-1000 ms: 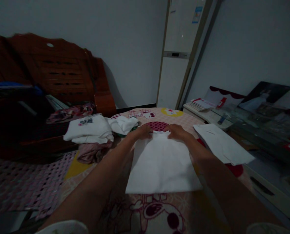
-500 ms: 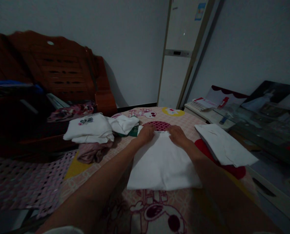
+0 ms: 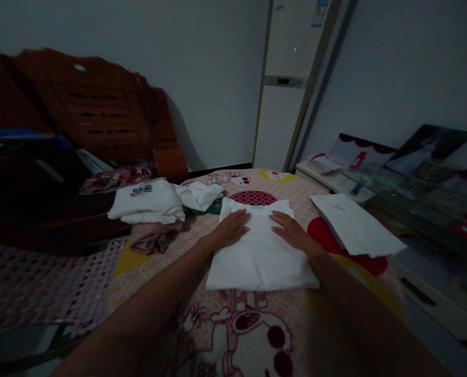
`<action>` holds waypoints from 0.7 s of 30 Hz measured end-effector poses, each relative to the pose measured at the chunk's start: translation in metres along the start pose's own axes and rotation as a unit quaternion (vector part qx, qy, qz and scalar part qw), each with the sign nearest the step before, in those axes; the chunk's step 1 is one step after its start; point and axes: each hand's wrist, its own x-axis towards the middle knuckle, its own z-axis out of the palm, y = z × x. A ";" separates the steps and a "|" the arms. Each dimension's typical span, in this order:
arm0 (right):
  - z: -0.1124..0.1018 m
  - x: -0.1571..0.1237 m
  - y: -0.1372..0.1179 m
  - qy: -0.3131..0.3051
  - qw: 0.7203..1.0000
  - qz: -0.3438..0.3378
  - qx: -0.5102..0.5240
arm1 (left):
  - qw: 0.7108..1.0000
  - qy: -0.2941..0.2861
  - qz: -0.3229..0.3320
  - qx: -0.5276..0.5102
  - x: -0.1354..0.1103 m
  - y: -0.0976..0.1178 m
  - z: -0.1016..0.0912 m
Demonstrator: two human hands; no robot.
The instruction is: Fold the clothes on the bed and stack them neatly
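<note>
A white shirt [image 3: 260, 262] lies folded into a flat block on the patterned blanket [image 3: 170, 272], its collar edge at the far side. My left hand [image 3: 232, 228] rests open on the upper left of the shirt, fingers stretched towards its middle. On the upper right, my right hand [image 3: 289, 229] lies flat too, fingers apart. Between the two hands the white cloth shows smooth, with a small dark mark near the collar.
Left of the shirt is a heap of white clothes [image 3: 149, 201] over a brownish-pink garment [image 3: 155, 235]. A folded white garment [image 3: 357, 222] lies to the right. Beyond stand a wooden chair [image 3: 96, 110], a tall air conditioner [image 3: 282, 115] and a glass-topped stand [image 3: 406, 209].
Both hands have let go of the shirt's far edge and slid nearer to me, now flat on the cloth. The far edge lies spread out, and the view has shifted slightly.
</note>
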 end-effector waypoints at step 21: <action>-0.046 -0.114 -0.013 -0.050 0.873 0.314 0.370 | 0.903 -0.046 -0.209 -0.373 -0.114 0.032 -0.050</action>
